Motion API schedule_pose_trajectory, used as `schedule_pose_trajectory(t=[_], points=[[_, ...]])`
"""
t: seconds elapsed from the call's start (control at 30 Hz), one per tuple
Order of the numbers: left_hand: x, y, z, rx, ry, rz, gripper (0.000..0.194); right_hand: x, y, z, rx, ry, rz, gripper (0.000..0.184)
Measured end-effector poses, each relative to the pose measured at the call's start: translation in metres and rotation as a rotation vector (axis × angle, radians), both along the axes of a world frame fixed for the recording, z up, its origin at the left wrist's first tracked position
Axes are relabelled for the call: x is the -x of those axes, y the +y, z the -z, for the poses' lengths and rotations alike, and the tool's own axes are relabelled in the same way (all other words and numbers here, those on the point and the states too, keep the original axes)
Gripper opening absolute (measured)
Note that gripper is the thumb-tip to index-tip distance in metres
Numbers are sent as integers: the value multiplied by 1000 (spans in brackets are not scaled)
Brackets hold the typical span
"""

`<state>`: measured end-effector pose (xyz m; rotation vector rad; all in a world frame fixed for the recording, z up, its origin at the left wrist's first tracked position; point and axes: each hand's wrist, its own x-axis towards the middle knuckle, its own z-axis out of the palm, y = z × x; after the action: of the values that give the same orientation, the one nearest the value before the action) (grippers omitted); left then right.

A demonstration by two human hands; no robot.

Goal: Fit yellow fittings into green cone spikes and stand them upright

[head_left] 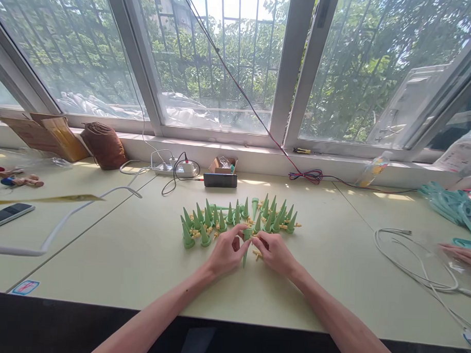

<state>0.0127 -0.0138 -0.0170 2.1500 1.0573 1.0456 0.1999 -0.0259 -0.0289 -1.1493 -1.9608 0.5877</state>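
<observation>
Head view: your left hand (225, 252) grasps a green cone (248, 233) over the middle of the worktop (293, 297), its tip pointing down. Your right hand (276, 253) meets it there, thumb and fingertips pinching a small yellow piece (252, 239), mostly hidden, against the cone's wide end.

Straight ahead of your hands, green spikes (205, 237) crowd the surface in two clusters, mostly standing points up, with yellow pegs (283, 226) scattered among them. One spike (255, 208) between the clusters has its wide end up. Loose pegs (257, 254) lie just beside your right hand, on the near side.

Beyond the spikes, a black phone (220, 180) leans in front of a small open box (223, 165); a power strip (176, 168) with plugs and cables is to its left. Farther left are a brown bag (104, 145), a cardboard box (62, 138), small figures (22, 180), another phone (9, 215) and a bent white tube (50, 237). To your right, you have a bundled red-and-black wire (307, 175), a tilted bottle (374, 168), a loose white cable (414, 260) and teal cords (446, 204), with another person's hand (462, 254) at the edge.

The pale green worktop has seams and runs up to a white sill (259, 151). Behind it, barred windows (224, 68) look onto leafy trees, and sunlight falls in patches along the back.
</observation>
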Motion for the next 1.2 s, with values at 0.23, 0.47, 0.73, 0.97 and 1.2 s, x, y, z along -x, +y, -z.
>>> schedule_pose_trajectory(t=[0.23,0.47,0.73,0.97,1.2], points=[[0,0,1,4,1,-2,25,0,0,1,-8,-9,6,38],[-1,0,1,31,4,7,26,0,0,-1,2,-23,0,39],[-1,1,3,57,0,29,24,0,-1,-1,-4,-38,0,37],[-1,1,4,64,-7,31,24,0,-1,0,2,-33,4,37],[-1,1,5,68,-10,31,24,0,-1,-1,4,-31,-2,38]])
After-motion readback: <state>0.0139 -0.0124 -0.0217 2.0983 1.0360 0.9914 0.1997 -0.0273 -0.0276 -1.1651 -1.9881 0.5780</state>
